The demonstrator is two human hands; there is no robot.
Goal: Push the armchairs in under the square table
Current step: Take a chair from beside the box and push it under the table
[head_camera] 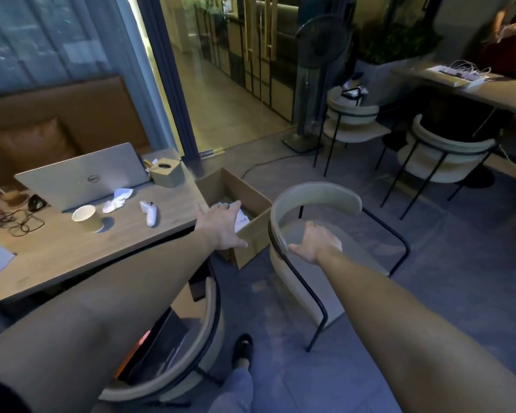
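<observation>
From my feed, the cream armchair with a curved back and thin black metal legs (316,198) stands on the grey tiled floor, out from the square wooden desk (72,251). An open brown cardboard box (252,201) sits between it and the desk corner. My right hand (316,242) is open with the fingers spread, low over that chair's seat just beside the curved rim; I cannot tell whether it touches the upholstery. My left hand (221,226) is also open, fingers splayed, reaching over the desk corner and the near wall of the box, gripping nothing. A second cream armchair (197,353) sits at the lower left with its seat partly under the desk edge and dark items lying on it. On the desk are a silver laptop (81,177), a tan paper cup (85,217) and a white handheld controller (149,213).
</observation>
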